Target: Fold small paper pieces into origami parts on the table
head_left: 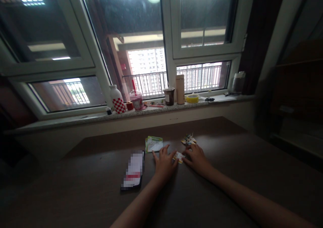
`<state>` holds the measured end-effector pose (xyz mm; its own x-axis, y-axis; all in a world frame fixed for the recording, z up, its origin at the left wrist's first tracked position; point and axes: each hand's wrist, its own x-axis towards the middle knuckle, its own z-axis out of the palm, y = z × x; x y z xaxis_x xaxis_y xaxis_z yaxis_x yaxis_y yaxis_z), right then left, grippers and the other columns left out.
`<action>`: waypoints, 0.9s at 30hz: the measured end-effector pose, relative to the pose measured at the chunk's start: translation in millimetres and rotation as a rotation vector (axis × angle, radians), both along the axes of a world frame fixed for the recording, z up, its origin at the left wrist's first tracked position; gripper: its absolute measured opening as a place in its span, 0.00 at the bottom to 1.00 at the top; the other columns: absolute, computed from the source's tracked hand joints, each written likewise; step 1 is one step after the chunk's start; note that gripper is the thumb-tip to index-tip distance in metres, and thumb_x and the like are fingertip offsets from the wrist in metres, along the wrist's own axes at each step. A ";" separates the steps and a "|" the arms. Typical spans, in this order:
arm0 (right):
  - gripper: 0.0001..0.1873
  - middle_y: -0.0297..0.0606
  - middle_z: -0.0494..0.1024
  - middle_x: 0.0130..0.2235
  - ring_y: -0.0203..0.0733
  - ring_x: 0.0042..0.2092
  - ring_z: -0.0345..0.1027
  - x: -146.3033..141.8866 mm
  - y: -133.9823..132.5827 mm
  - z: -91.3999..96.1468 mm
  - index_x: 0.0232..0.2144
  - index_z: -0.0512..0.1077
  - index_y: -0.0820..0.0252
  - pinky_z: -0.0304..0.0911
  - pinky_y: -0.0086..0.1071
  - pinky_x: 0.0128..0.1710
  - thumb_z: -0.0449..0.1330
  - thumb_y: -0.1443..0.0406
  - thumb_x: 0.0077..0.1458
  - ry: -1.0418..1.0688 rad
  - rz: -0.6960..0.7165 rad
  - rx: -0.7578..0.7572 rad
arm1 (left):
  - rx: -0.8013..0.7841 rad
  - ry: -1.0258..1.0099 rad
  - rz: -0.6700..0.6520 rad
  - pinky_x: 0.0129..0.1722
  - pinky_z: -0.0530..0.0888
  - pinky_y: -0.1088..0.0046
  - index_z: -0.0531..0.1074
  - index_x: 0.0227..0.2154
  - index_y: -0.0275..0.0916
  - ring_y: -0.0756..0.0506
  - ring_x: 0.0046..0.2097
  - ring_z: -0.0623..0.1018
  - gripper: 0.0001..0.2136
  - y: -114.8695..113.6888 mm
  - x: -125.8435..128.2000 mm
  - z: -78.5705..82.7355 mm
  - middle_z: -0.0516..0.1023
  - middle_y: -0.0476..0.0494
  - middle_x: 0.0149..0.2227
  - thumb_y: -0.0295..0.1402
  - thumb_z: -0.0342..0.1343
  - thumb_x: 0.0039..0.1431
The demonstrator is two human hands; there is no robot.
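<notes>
A small folded piece of paper (179, 157), white with yellow marks, lies on the brown table between my two hands. My left hand (164, 165) holds its left edge with thumb and index finger, the other fingers spread towards the back. From the right, the thumb and index finger of my right hand (200, 160) grip the paper's other edge. Just behind the right hand is a small heap of folded paper pieces (189, 139). A stack of green and white paper sheets (154, 144) rests beyond my left fingertips.
Left of my left hand, a phone (133, 171) lies with its screen blurred out. Along the windowsill stand a checkered bottle (117, 100), a pink drink cup (136, 100), a dark cup (169, 97), a tan flask (180, 89) and a yellow tape roll (192, 98).
</notes>
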<state>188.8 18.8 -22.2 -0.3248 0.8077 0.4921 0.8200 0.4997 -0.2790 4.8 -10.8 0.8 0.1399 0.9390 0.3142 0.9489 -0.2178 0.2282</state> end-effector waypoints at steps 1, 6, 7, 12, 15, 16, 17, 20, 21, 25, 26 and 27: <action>0.09 0.43 0.72 0.46 0.50 0.52 0.63 0.2 0.7 -0.9 0.39 0.77 0.54 0.59 0.45 0.55 0.63 0.60 0.56 0.007 0.024 0.006 | -0.006 -0.002 -0.004 0.60 0.41 0.30 0.70 0.53 0.56 0.36 0.64 0.60 0.17 0.2 -0.3 -0.4 0.61 0.42 0.65 0.43 0.53 0.61; 0.09 0.43 0.73 0.46 0.50 0.52 0.63 0.3 2.2 -2.5 0.40 0.77 0.55 0.60 0.46 0.55 0.63 0.63 0.55 0.037 0.083 0.007 | -0.039 -0.021 -0.019 0.59 0.42 0.28 0.71 0.52 0.59 0.36 0.64 0.60 0.15 1.2 -0.9 -1.0 0.61 0.44 0.65 0.41 0.51 0.63; 0.10 0.43 0.73 0.46 0.50 0.52 0.63 0.4 2.3 -2.5 0.41 0.77 0.54 0.60 0.46 0.55 0.63 0.63 0.55 0.042 0.089 0.000 | -0.042 -0.029 -0.016 0.59 0.42 0.28 0.72 0.51 0.58 0.36 0.64 0.60 0.14 1.5 -1.0 -0.8 0.61 0.44 0.64 0.40 0.51 0.63; 0.11 0.42 0.72 0.46 0.50 0.52 0.63 1.7 2.4 -2.8 0.42 0.77 0.53 0.60 0.46 0.55 0.63 0.67 0.54 0.072 0.137 -0.014 | -0.028 -0.087 -0.002 0.60 0.44 0.31 0.76 0.43 0.50 0.37 0.64 0.61 0.10 2.9 -1.2 0.3 0.66 0.43 0.61 0.34 0.53 0.61; 0.12 0.42 0.72 0.47 0.50 0.52 0.64 2.4 3.4 -4.5 0.42 0.77 0.53 0.60 0.46 0.55 0.63 0.67 0.53 0.109 0.154 -0.020 | -0.001 -0.131 -0.016 0.62 0.44 0.33 0.75 0.38 0.45 0.39 0.63 0.63 0.06 2.9 -1.6 1.2 0.67 0.43 0.59 0.31 0.54 0.60; 0.13 0.42 0.72 0.47 0.50 0.52 0.64 2.6 4.2 -5.5 0.43 0.77 0.54 0.60 0.45 0.54 0.63 0.67 0.53 0.124 0.159 -0.020 | 0.007 -0.146 -0.021 0.62 0.44 0.33 0.75 0.36 0.44 0.39 0.63 0.63 0.06 2.9 -1.8 1.6 0.68 0.44 0.59 0.30 0.54 0.60; 0.14 0.43 0.73 0.46 0.49 0.52 0.64 2.7 5.2 -6.5 0.43 0.76 0.54 0.61 0.45 0.54 0.63 0.67 0.53 0.141 0.166 -0.017 | 0.013 -0.162 -0.027 0.62 0.44 0.33 0.74 0.35 0.44 0.40 0.63 0.63 0.06 2.7 -2.1 2.0 0.68 0.44 0.58 0.28 0.53 0.60; 0.10 0.43 0.73 0.45 0.48 0.50 0.65 3.0 8.9 -9.2 0.40 0.77 0.56 0.62 0.44 0.53 0.63 0.67 0.53 0.193 0.202 -0.001 | 0.031 -0.213 -0.032 0.62 0.44 0.34 0.73 0.34 0.43 0.41 0.62 0.64 0.07 2.7 -3.1 2.7 0.69 0.44 0.57 0.26 0.52 0.59; 0.07 0.42 0.74 0.44 0.48 0.50 0.65 3.1 9.9 -9.5 0.37 0.77 0.57 0.62 0.44 0.53 0.63 0.67 0.53 0.211 0.217 0.006 | 0.038 -0.228 -0.034 0.62 0.45 0.35 0.73 0.34 0.43 0.41 0.62 0.65 0.07 2.9 -3.5 2.7 0.69 0.44 0.57 0.26 0.52 0.59; 0.01 0.41 0.74 0.41 0.46 0.47 0.67 4.5 10.6 -5.6 0.30 0.75 0.57 0.63 0.43 0.50 0.62 0.67 0.54 0.284 0.240 0.028 | 0.073 -0.261 -0.019 0.63 0.45 0.36 0.73 0.38 0.45 0.41 0.61 0.65 0.07 4.6 -4.4 1.8 0.69 0.43 0.57 0.29 0.52 0.61; 0.02 0.41 0.75 0.40 0.46 0.46 0.67 5.1 10.2 -3.8 0.30 0.74 0.58 0.64 0.42 0.50 0.61 0.68 0.54 0.302 0.226 0.039 | 0.076 -0.269 -0.005 0.63 0.46 0.37 0.73 0.40 0.46 0.40 0.61 0.65 0.08 5.1 -4.4 1.8 0.68 0.43 0.57 0.30 0.52 0.61; 0.02 0.41 0.74 0.40 0.46 0.46 0.67 5.8 9.6 -2.1 0.29 0.74 0.58 0.64 0.42 0.49 0.61 0.68 0.54 0.322 0.201 0.057 | 0.074 -0.277 0.010 0.63 0.47 0.37 0.73 0.42 0.46 0.40 0.61 0.66 0.09 5.6 -4.4 1.9 0.68 0.43 0.57 0.31 0.52 0.61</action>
<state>194.6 28.4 -24.3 -0.2950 0.7123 0.6369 0.5789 0.6635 -0.4740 0.4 -5.2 2.7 0.0296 0.9129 0.4071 0.8547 -0.2343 0.4632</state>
